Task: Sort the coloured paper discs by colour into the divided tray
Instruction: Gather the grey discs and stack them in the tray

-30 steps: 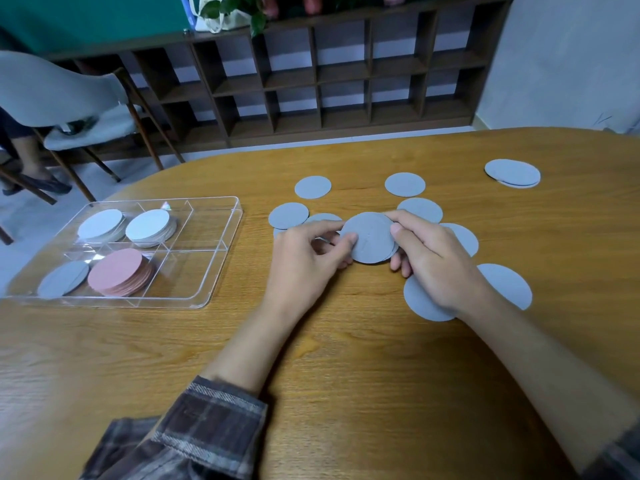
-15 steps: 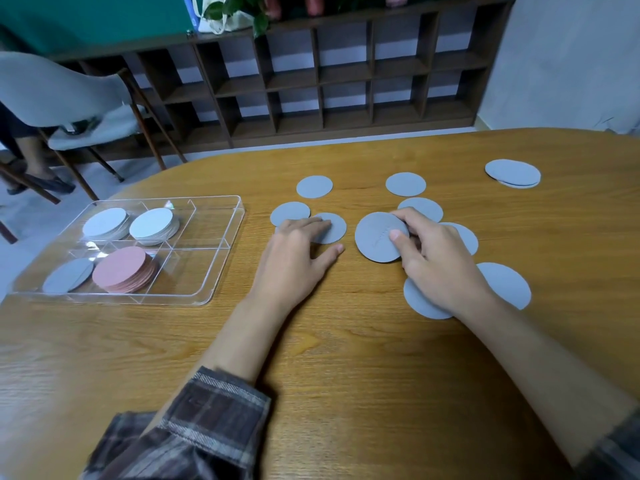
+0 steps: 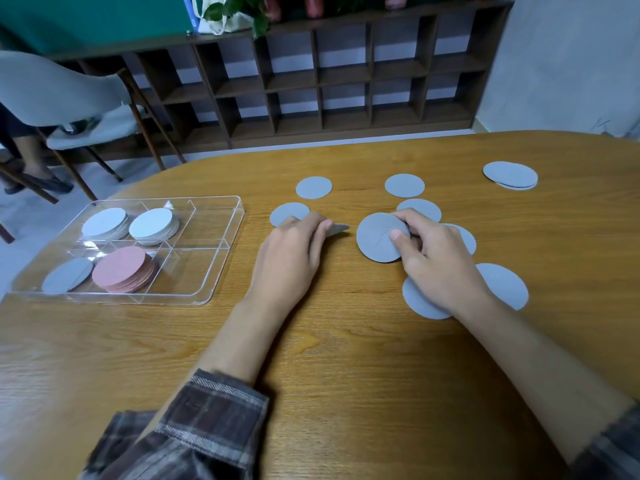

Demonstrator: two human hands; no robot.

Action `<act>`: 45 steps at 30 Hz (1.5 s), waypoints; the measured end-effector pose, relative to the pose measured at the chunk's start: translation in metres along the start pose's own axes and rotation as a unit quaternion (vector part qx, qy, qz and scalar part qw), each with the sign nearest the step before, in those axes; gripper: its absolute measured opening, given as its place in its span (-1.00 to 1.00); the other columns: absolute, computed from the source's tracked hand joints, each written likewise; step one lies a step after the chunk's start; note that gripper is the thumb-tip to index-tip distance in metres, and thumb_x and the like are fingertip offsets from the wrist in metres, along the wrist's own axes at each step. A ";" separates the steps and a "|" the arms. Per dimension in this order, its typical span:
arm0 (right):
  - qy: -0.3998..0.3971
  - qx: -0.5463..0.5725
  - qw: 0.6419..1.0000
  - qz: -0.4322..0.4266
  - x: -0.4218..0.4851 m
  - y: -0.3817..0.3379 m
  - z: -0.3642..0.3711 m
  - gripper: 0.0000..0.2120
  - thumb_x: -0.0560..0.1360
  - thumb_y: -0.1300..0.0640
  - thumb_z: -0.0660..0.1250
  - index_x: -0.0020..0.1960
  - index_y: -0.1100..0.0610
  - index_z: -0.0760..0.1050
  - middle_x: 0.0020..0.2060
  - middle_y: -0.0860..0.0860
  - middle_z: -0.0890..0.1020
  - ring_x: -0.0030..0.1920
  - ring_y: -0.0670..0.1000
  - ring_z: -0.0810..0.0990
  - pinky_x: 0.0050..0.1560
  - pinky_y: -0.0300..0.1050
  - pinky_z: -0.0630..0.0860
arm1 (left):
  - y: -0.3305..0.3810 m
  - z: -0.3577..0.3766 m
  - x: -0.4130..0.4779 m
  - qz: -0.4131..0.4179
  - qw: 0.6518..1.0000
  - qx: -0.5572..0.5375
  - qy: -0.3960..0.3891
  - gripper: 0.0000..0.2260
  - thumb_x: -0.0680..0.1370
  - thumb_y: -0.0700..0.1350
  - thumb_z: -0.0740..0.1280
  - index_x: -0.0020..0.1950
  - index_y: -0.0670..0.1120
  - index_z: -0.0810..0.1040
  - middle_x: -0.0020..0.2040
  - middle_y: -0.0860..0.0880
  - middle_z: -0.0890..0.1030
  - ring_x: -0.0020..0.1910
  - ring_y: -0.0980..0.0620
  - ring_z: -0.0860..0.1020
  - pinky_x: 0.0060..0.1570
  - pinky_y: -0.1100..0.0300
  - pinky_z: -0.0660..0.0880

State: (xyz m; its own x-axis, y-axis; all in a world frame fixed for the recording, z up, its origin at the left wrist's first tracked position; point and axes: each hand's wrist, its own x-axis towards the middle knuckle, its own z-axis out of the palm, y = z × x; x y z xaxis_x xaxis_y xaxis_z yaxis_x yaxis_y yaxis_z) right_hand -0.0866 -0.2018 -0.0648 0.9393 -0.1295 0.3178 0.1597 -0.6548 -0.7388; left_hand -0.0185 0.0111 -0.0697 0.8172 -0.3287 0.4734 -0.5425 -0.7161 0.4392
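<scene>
— What does the person wear?
— A plaid shirt point(image 3: 138, 455), brown and dark grey with pale stripes. The left sleeve point(image 3: 214, 407) ends partway along the forearm.
— And the other side?
— The right sleeve point(image 3: 616, 445) shows the same plaid. The left hand point(image 3: 294, 258) and right hand point(image 3: 440, 268) are bare.

The left hand point(image 3: 294, 251) let go of the grey stack point(image 3: 379, 242) and now pinches another grey disc point(image 3: 337, 229), lifting its edge.
</scene>
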 end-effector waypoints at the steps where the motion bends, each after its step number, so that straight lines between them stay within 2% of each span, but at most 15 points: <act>1: 0.002 0.001 1.000 0.001 0.000 0.000 0.000 -0.81 0.68 0.17 0.22 0.23 0.06 0.56 -0.40 -0.08 0.48 -0.38 -0.12 0.44 -0.35 -0.32 0.31 | 0.001 0.000 0.000 0.001 1.000 -0.005 0.012 -0.76 0.72 0.04 0.18 0.02 -0.03 0.56 -0.22 -0.04 0.57 -0.20 -0.09 0.51 -0.20 -0.05 0.51; 4: 0.010 0.003 1.000 -0.002 -0.001 -0.001 -0.001 -0.81 0.67 0.18 0.22 0.20 0.06 0.57 -0.43 -0.07 0.46 -0.39 -0.11 0.42 -0.34 -0.29 0.30 | 0.002 0.001 -0.001 0.007 0.999 -0.025 0.038 -0.76 0.73 0.05 0.16 0.00 -0.01 0.54 -0.19 -0.03 0.58 -0.21 -0.09 0.51 -0.19 -0.04 0.50; 6: 0.011 0.007 1.000 -0.003 -0.001 -0.003 -0.001 -0.81 0.67 0.18 0.22 0.20 0.06 0.57 -0.44 -0.06 0.45 -0.40 -0.10 0.41 -0.33 -0.28 0.31 | 0.004 0.000 -0.001 0.008 0.997 -0.049 0.054 -0.77 0.72 0.01 0.20 -0.02 -0.04 0.56 -0.22 0.03 0.57 -0.25 0.01 0.48 -0.19 0.02 0.47; 10: 0.000 0.011 1.000 -0.004 -0.001 -0.004 -0.001 -0.78 0.68 0.17 0.20 0.24 0.05 0.57 -0.40 0.03 0.52 -0.40 -0.11 0.42 -0.35 -0.30 0.30 | 0.013 -0.002 0.000 -0.022 0.991 -0.117 0.052 -0.80 0.71 -0.10 0.28 -0.07 -0.08 0.61 -0.37 0.17 0.51 -0.35 0.21 0.48 -0.25 0.38 0.35; 12: -0.009 0.023 1.000 0.001 -0.001 -0.005 0.000 -0.76 0.69 0.17 0.19 0.25 0.03 0.57 -0.39 -0.07 0.53 -0.38 -0.13 0.44 -0.34 -0.31 0.32 | 0.017 -0.002 -0.001 -0.036 0.985 -0.165 0.022 -0.83 0.70 -0.13 0.28 -0.03 -0.08 0.62 -0.43 0.09 0.56 -0.41 0.15 0.55 -0.25 0.33 0.44; 15: -0.016 0.049 0.999 0.012 -0.001 -0.005 0.002 -0.72 0.70 0.17 0.14 0.25 0.00 0.59 -0.39 -0.23 0.56 -0.30 -0.13 0.52 -0.23 -0.24 0.44 | 0.022 0.001 -0.001 -0.057 0.972 -0.230 -0.017 -0.91 0.67 -0.19 0.34 0.09 -0.12 0.64 -0.37 -0.02 0.66 -0.40 0.07 0.65 -0.22 0.26 0.59; 18: -0.020 0.075 0.997 0.030 -0.001 -0.007 0.001 -0.69 0.72 0.13 0.09 0.25 -0.04 0.59 -0.37 0.05 0.59 -0.32 -0.06 0.55 -0.15 0.07 0.53 | 0.026 0.003 -0.003 -0.074 0.967 -0.244 -0.016 -0.92 0.62 -0.16 0.43 0.07 -0.14 0.67 -0.31 -0.03 0.69 -0.37 0.04 0.68 -0.24 0.25 0.60; 22: -0.040 0.088 0.995 0.014 -0.004 -0.012 0.002 -0.74 0.72 0.02 0.13 0.24 -0.06 0.58 -0.34 0.17 0.58 -0.30 0.04 0.56 -0.13 0.11 0.53 | 0.026 0.002 -0.003 -0.099 0.958 -0.268 0.000 -0.93 0.57 -0.14 0.50 0.00 -0.12 0.71 -0.32 -0.03 0.70 -0.35 0.01 0.69 -0.21 0.23 0.61; 26: -0.043 0.019 0.999 -0.024 -0.005 -0.009 0.005 -0.81 0.68 0.12 0.23 0.23 0.00 0.57 -0.37 -0.09 0.54 -0.33 -0.03 0.51 -0.27 -0.12 0.42 | 0.019 0.002 -0.002 -0.051 0.978 -0.205 -0.006 -0.92 0.54 -0.05 0.52 -0.05 -0.05 0.75 -0.19 0.05 0.70 -0.23 0.10 0.66 -0.16 0.31 0.55; 28: -0.037 0.009 0.999 -0.023 -0.004 -0.006 0.006 -0.81 0.68 0.13 0.23 0.22 0.02 0.57 -0.33 -0.04 0.58 -0.31 -0.03 0.52 -0.27 -0.12 0.41 | 0.007 0.000 0.001 -0.038 0.988 -0.148 0.002 -0.87 0.55 0.00 0.51 0.02 -0.02 0.75 -0.08 0.07 0.68 -0.12 0.16 0.63 -0.10 0.39 0.47; 32: -0.037 0.012 0.999 -0.021 -0.004 -0.004 0.005 -0.82 0.68 0.14 0.23 0.21 0.04 0.57 -0.33 0.03 0.58 -0.31 -0.03 0.50 -0.27 -0.18 0.38 | -0.021 0.000 0.006 -0.063 0.997 -0.050 0.010 -0.72 0.58 0.03 0.45 0.25 -0.05 0.68 0.24 0.00 0.61 0.25 -0.01 0.58 0.29 0.07 0.49; 36: -0.033 0.010 0.999 -0.020 -0.004 -0.006 0.004 -0.83 0.68 0.15 0.23 0.18 0.05 0.58 -0.38 -0.01 0.53 -0.36 -0.09 0.45 -0.32 -0.31 0.32 | -0.028 0.002 0.010 -0.114 0.991 0.012 -0.066 -0.51 0.63 0.10 0.37 0.51 -0.06 0.48 0.59 -0.09 0.36 0.56 -0.08 0.33 0.51 0.06 0.26; 39: -0.035 0.008 0.999 -0.021 -0.004 -0.005 0.004 -0.83 0.68 0.15 0.23 0.19 0.05 0.58 -0.37 0.00 0.54 -0.34 -0.07 0.47 -0.31 -0.29 0.34 | -0.030 0.004 0.012 -0.124 0.988 0.041 -0.084 -0.45 0.64 0.14 0.33 0.56 -0.11 0.41 0.59 -0.11 0.37 0.58 -0.08 0.31 0.53 0.03 0.27; 42: -0.035 0.007 0.999 -0.024 -0.004 -0.005 0.004 -0.82 0.68 0.14 0.23 0.20 0.05 0.57 -0.37 0.00 0.54 -0.37 -0.11 0.45 -0.33 -0.30 0.32 | -0.029 0.002 0.011 -0.100 0.992 0.045 -0.057 -0.53 0.62 0.10 0.38 0.45 -0.11 0.53 0.41 -0.07 0.58 0.40 -0.11 0.51 0.35 -0.03 0.46; 45: -0.036 0.006 0.999 -0.027 -0.004 -0.006 0.003 -0.82 0.68 0.14 0.23 0.20 0.05 0.57 -0.37 0.02 0.55 -0.37 -0.11 0.45 -0.33 -0.30 0.32 | -0.025 -0.001 0.006 -0.074 0.995 0.050 -0.044 -0.64 0.60 0.06 0.42 0.34 -0.08 0.62 0.25 -0.04 0.67 0.25 -0.10 0.59 0.20 -0.01 0.52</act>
State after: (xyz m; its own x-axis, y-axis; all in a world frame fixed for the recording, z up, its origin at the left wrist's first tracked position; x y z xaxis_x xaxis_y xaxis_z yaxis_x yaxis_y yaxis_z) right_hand -0.0903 -0.1951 -0.0637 0.9485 -0.0414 0.3141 0.2131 -0.6502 -0.7292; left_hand -0.0003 0.0279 -0.0770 0.9031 -0.2635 0.3390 -0.3958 -0.8171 0.4193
